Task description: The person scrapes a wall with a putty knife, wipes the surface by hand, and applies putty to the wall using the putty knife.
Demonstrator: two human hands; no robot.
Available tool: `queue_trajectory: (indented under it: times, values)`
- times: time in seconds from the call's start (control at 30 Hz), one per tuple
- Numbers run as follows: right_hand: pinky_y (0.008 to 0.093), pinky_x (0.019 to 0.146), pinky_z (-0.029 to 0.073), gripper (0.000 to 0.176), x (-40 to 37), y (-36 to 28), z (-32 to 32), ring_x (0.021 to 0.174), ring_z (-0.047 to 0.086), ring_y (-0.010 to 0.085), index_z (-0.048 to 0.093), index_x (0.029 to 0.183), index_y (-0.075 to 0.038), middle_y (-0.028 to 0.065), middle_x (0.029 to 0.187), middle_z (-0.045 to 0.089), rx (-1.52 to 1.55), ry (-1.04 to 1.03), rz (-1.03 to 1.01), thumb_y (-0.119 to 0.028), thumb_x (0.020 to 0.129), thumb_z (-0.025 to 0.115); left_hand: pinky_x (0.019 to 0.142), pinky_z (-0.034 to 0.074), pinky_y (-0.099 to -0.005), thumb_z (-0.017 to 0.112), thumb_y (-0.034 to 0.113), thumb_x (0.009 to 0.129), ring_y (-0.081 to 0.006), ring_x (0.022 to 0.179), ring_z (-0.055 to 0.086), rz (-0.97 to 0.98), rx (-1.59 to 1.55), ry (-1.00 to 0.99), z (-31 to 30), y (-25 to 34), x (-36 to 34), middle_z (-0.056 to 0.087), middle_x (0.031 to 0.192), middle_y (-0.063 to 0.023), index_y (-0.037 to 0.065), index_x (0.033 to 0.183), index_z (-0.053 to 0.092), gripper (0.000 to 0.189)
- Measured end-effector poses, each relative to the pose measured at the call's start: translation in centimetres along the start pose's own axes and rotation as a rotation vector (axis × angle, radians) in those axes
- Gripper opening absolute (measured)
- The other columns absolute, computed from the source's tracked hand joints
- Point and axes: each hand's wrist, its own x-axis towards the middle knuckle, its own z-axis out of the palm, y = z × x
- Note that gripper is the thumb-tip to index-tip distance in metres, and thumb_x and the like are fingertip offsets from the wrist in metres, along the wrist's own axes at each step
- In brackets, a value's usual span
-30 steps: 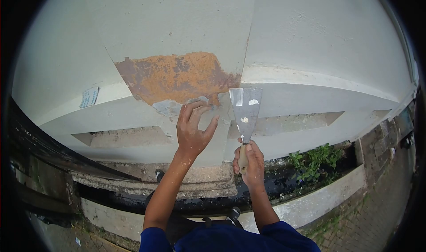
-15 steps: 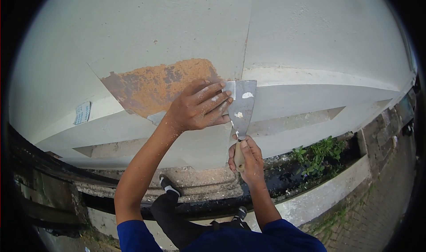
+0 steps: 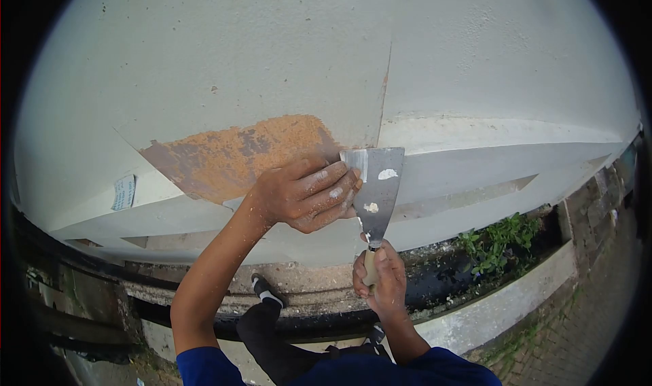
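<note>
A putty knife (image 3: 386, 192) with a wide grey blade and pale handle stands nearly upright against the painted wall (image 3: 251, 60). White smears mark its blade. My right hand (image 3: 382, 281) is closed around the handle below. My left hand (image 3: 309, 192), its fingers dusted white, is curled at the blade's left edge, fingertips touching or overlapping it. Whatever lies under those fingers is hidden, as is the thumb. Just above and left of this hand, a bare orange-brown patch (image 3: 238, 148) shows where the pale coating is gone.
A small paper label (image 3: 124, 192) sticks to the wall at left. A crack (image 3: 385, 90) runs up from the blade. Below are a narrow ledge (image 3: 312, 277), a dark water channel (image 3: 435, 274) with green plants (image 3: 499, 243), a low concrete kerb (image 3: 489, 308) and brick paving (image 3: 570, 338).
The wall, both hands and the putty knife now sit lower in view. My left fingers have drawn together and curled more at the blade's edge. My right hand keeps hold of the handle.
</note>
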Motion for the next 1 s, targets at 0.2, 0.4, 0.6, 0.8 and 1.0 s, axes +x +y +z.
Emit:
queue_trajectory:
  times: [0.2,0.4,0.6,0.8,1.0]
  values:
    - [0.0213,0.039,0.033,0.042,0.8,-0.2,-0.1,0.044,0.041,0.0091,0.047,0.125,-0.002,0.0065,0.066,0.049,-0.021,0.013,0.003,-0.033,0.099,0.043,0.074,0.053,-0.0285,0.069,0.037,0.08,-0.0153,0.09,0.064,0.0,0.035,-0.02,-0.1,0.0,0.0,0.068,0.1,0.0013,0.015,0.092,0.07,0.025]
    - [0.0225,0.038,0.033,0.05,1.1,0.2,-1.1,0.042,0.041,0.0103,0.046,0.127,0.002,0.0073,0.066,0.049,-0.085,-0.005,-0.023,-0.038,0.097,0.046,0.073,0.053,-0.0284,0.07,0.038,0.08,-0.0147,0.093,0.064,-0.009,0.037,-0.012,0.4,0.4,-0.4,0.068,0.1,0.0023,0.016,0.093,0.071,0.025]
    - [0.0219,0.038,0.033,0.05,1.8,0.1,-0.9,0.042,0.04,0.0098,0.046,0.126,0.002,0.0068,0.065,0.048,-0.132,-0.001,-0.054,-0.039,0.097,0.046,0.071,0.054,-0.0284,0.071,0.038,0.077,-0.0161,0.093,0.064,-0.06,0.025,-0.019,0.2,0.3,-0.2,0.068,0.099,0.002,0.017,0.092,0.071,0.026]
    - [0.022,0.039,0.033,0.049,1.7,0.1,-1.0,0.042,0.04,0.01,0.046,0.125,0.002,0.0073,0.065,0.048,-0.145,0.003,-0.022,-0.038,0.097,0.046,0.071,0.055,-0.0279,0.073,0.039,0.076,-0.0157,0.093,0.064,-0.068,-0.004,-0.009,0.2,0.2,-0.2,0.068,0.096,0.0017,0.017,0.09,0.072,0.026]
    - [0.0235,0.039,0.033,0.049,1.3,1.3,-1.4,0.042,0.041,0.012,0.044,0.126,0.002,0.0086,0.066,0.048,-0.048,-0.018,-0.029,-0.038,0.097,0.044,0.069,0.054,-0.0266,0.073,0.035,0.076,-0.0155,0.094,0.064,-0.021,-0.025,-0.015,0.3,0.2,-0.4,0.069,0.096,0.0009,0.016,0.09,0.071,0.024]
